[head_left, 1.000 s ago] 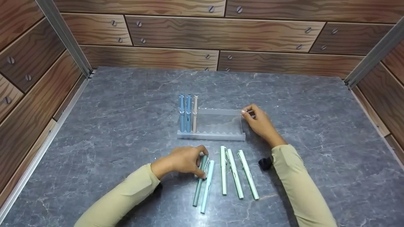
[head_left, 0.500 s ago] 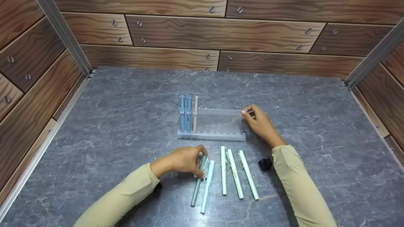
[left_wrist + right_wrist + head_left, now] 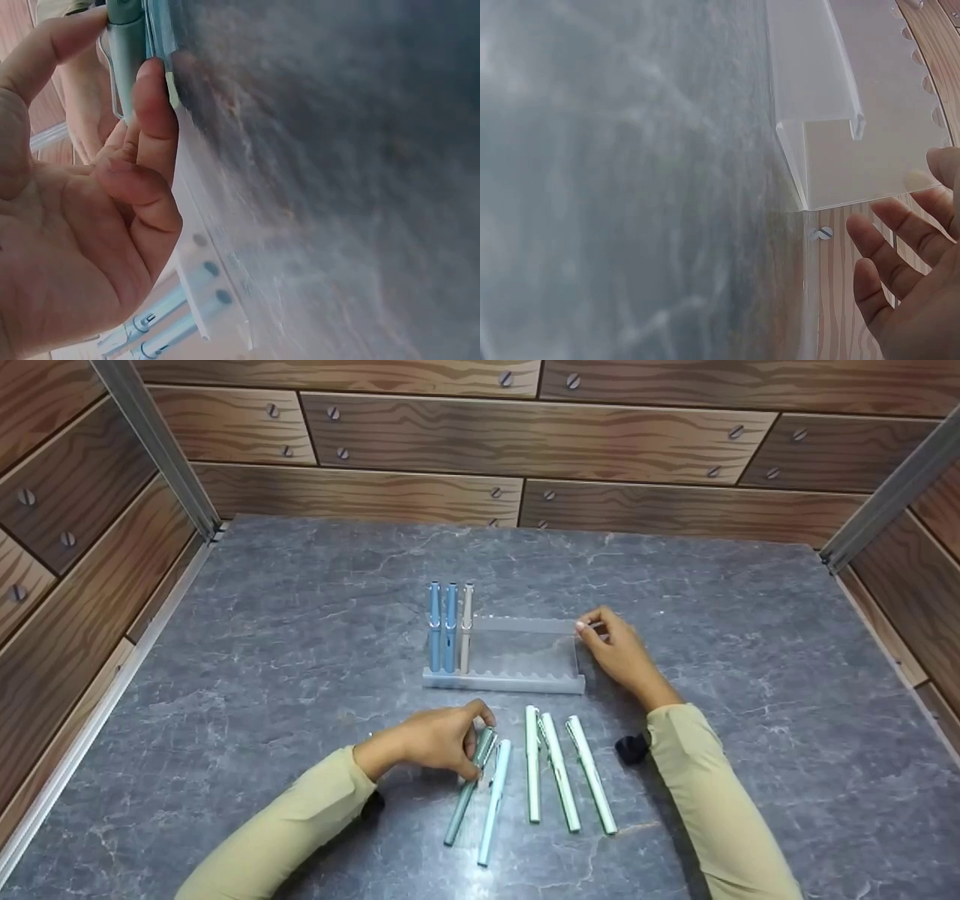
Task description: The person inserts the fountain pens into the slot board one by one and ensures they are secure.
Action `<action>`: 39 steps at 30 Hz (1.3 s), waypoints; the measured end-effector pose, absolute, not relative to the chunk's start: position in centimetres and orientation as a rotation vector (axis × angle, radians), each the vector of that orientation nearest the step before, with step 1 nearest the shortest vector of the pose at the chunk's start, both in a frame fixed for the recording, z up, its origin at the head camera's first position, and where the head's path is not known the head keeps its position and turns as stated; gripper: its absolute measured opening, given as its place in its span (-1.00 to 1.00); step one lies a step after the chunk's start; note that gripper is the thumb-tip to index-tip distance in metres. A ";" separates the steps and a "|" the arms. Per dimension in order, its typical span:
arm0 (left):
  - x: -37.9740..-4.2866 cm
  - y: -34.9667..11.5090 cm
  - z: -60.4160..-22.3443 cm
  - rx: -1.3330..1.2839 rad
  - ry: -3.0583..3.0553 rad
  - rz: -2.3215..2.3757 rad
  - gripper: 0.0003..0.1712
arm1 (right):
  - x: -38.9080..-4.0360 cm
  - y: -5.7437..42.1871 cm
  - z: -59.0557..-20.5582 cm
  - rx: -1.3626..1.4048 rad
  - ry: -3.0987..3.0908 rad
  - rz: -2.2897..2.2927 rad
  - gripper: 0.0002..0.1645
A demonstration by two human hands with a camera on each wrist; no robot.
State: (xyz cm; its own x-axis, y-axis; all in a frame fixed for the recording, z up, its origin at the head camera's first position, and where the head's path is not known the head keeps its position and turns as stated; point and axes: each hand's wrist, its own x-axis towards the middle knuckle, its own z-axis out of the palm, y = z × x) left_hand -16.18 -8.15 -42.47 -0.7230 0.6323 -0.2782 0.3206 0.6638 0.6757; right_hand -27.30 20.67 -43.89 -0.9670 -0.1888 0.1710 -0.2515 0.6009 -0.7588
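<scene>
While the dark green pen (image 3: 463, 806) is pinched by the fingers of the left hand (image 3: 437, 739), just beside the pale blue pen (image 3: 493, 804) on the table (image 3: 300, 622), the clear rack (image 3: 504, 683) is pinched at its far right corner by the right hand (image 3: 619, 649). Three pens (image 3: 451, 630) are seated in its leftmost slots.

Rack (image 3: 517, 684) in high head, close wrist views.

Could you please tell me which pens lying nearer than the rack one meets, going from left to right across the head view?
Dark green pen, light aqua pen, first pale green pen, second pale green pen, third pale green pen.
</scene>
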 end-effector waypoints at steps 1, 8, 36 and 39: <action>-16.2 -8.2 -42.4 0.739 2.372 0.850 -0.28 | -27.3 20.7 -43.9 0.381 -2.741 1.317 -0.74; -16.4 -8.6 -42.1 0.721 2.315 0.976 -0.24 | -27.2 20.7 -43.8 0.373 -2.763 1.298 -0.73; -17.9 -10.1 -39.8 0.668 2.228 1.488 -0.22 | -27.3 20.8 -43.9 0.351 -2.782 1.311 -0.71; -18.2 -10.1 -39.6 0.658 2.246 1.529 -0.22 | -27.3 20.8 -43.9 0.353 -2.793 1.300 -0.69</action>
